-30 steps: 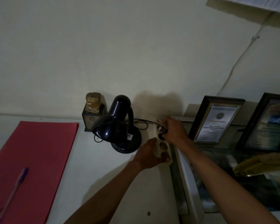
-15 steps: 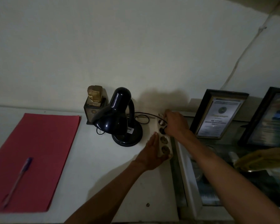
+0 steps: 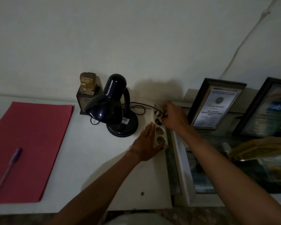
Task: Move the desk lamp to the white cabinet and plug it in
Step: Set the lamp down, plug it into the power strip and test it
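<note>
A black desk lamp [image 3: 111, 104] stands unlit on the white cabinet top [image 3: 91, 159], near the back wall. Its thin black cord [image 3: 139, 105] runs right to a cream power strip [image 3: 160, 127] with several round sockets. My left hand [image 3: 146, 143] lies flat against the strip's left side and near end, steadying it. My right hand [image 3: 173, 116] is closed on the lamp's plug at the second socket from the far end; the plug itself is hidden under my fingers.
A red folder [image 3: 29, 143] with a purple pen [image 3: 8, 169] lies at the left. A small gold trophy [image 3: 88, 91] stands behind the lamp. Two framed certificates [image 3: 217, 104] lean on the wall at the right, above a glass-topped case [image 3: 234, 168].
The view has tilted down a little. My left hand slid forward along the strip's side and flattened. My right hand stays at the same socket.
</note>
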The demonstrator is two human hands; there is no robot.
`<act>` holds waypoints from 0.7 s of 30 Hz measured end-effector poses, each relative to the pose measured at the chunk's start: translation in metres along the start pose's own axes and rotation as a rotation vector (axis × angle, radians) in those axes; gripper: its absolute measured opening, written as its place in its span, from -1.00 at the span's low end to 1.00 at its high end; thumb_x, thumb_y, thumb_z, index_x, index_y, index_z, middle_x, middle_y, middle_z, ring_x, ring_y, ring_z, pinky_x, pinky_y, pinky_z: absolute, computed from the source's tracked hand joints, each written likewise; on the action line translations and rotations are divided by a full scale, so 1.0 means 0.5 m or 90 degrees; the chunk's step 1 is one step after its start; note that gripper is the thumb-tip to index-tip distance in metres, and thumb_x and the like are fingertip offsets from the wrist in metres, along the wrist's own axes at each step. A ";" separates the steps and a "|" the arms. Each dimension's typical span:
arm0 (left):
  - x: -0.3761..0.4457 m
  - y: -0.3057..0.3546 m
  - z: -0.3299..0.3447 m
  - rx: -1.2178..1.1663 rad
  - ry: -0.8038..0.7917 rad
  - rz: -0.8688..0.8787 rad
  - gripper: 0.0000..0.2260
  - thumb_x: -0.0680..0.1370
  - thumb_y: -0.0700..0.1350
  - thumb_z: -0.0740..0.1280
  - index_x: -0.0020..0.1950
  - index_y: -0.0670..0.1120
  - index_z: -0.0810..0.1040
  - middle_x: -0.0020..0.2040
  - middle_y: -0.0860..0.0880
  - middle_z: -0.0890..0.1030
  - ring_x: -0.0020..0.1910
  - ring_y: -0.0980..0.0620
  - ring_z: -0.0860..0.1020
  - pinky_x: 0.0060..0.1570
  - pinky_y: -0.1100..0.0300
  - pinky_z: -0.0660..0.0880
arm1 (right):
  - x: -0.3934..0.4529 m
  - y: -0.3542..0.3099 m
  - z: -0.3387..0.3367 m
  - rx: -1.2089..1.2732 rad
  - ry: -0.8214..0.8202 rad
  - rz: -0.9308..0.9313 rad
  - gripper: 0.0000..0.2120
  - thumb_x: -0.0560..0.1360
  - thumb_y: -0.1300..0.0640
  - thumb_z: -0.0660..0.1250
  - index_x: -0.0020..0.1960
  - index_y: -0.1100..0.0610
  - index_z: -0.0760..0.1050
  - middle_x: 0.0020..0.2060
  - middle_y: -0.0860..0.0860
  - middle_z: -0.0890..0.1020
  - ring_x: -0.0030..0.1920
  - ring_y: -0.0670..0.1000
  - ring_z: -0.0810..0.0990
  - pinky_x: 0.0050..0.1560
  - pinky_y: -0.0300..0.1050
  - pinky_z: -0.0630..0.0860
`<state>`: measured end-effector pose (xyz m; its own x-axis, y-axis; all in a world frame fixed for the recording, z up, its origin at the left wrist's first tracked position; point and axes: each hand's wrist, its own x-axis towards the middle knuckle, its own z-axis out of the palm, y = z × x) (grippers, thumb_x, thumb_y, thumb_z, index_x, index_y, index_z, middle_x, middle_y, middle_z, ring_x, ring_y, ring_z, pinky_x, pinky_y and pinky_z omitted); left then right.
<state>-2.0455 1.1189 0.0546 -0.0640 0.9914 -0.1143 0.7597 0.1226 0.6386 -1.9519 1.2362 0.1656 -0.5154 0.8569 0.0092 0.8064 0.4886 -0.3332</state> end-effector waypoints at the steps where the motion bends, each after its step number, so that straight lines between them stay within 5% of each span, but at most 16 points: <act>1: -0.001 0.001 -0.001 -0.003 -0.001 0.003 -0.06 0.51 0.40 0.14 0.58 -0.11 -0.27 0.61 -0.05 -0.24 0.56 0.07 -0.24 0.45 0.23 -0.24 | -0.007 0.002 0.006 0.012 0.019 0.006 -0.56 0.41 0.22 0.48 0.26 0.16 0.48 0.05 0.15 0.66 0.08 0.17 0.62 -0.01 -0.02 0.59; 5: -0.005 0.003 -0.002 -0.015 0.002 0.010 -0.06 0.50 0.40 0.14 0.59 -0.11 -0.26 0.61 -0.05 -0.23 0.57 0.07 -0.23 0.48 0.22 -0.21 | -0.033 0.003 0.035 0.027 0.077 -0.002 -0.76 0.49 0.21 0.43 0.14 0.15 0.55 -0.01 0.09 0.70 -0.01 0.11 0.67 -0.05 -0.05 0.62; 13: -0.001 -0.004 0.002 -0.015 0.008 0.022 -0.08 0.51 0.41 0.14 0.59 -0.07 -0.26 0.61 -0.03 -0.22 0.56 0.09 -0.23 0.43 0.22 -0.23 | -0.019 0.014 0.029 -0.029 0.018 -0.017 -0.72 0.45 0.17 0.48 0.15 0.09 0.57 -0.04 0.09 0.69 -0.03 0.12 0.66 -0.15 -0.18 0.47; 17: 0.001 -0.008 0.006 -0.030 0.015 0.024 -0.06 0.49 0.43 0.14 0.59 -0.07 -0.24 0.62 -0.04 -0.20 0.56 0.09 -0.21 0.44 0.22 -0.23 | -0.010 0.011 0.029 -0.033 0.048 -0.030 -0.85 0.43 0.10 0.51 -0.04 0.10 0.62 -0.22 0.01 0.65 -0.18 0.03 0.66 -0.35 -0.33 0.34; 21: 0.003 -0.008 0.006 -0.034 0.020 0.032 -0.04 0.47 0.45 0.13 0.59 -0.09 -0.23 0.62 -0.07 -0.18 0.57 0.06 -0.20 0.45 0.20 -0.22 | -0.016 0.018 0.042 -0.180 0.035 -0.147 -0.81 0.51 0.16 0.41 0.11 0.07 0.57 0.08 0.11 0.55 -0.06 0.13 0.62 -0.14 -0.03 0.58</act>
<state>-2.0465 1.1199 0.0494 -0.0475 0.9972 -0.0582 0.7273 0.0745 0.6823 -1.9467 1.2300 0.1427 -0.6834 0.7222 0.1065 0.7225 0.6900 -0.0433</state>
